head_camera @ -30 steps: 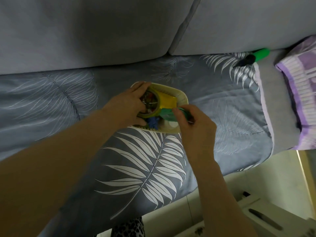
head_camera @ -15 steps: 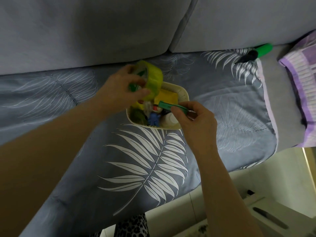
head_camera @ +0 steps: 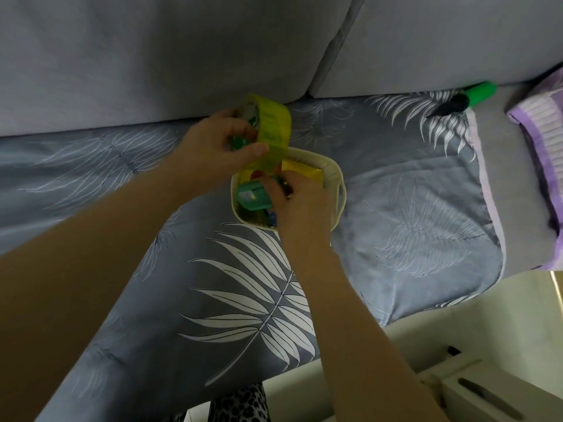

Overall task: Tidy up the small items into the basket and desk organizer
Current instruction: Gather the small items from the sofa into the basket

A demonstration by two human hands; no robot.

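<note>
Gripping a yellow tape roll [head_camera: 272,129] above centre frame, the left hand [head_camera: 217,150] hovers over the cream basket [head_camera: 333,175]. Inside it, the right hand [head_camera: 300,202] pinches a green item [head_camera: 251,193], its grip narrow.

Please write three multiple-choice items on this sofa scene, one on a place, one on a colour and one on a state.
1. Where does the basket stand?
A. on the leaf-print cover of the sofa seat
B. on the floor
C. on the purple cloth

2. What colour is the roll of tape?
A. red
B. yellow-green
C. white

3. What is the left hand doing?
A. resting flat on the cover
B. holding the roll of tape above the basket's rim
C. hanging idle with nothing in it

Answers:
1 A, the leaf-print cover lies under and around the basket.
2 B, its band shows translucent yellow-green.
3 B, its fingers and thumb grip the roll, while the right hand reaches into the basket.
</note>
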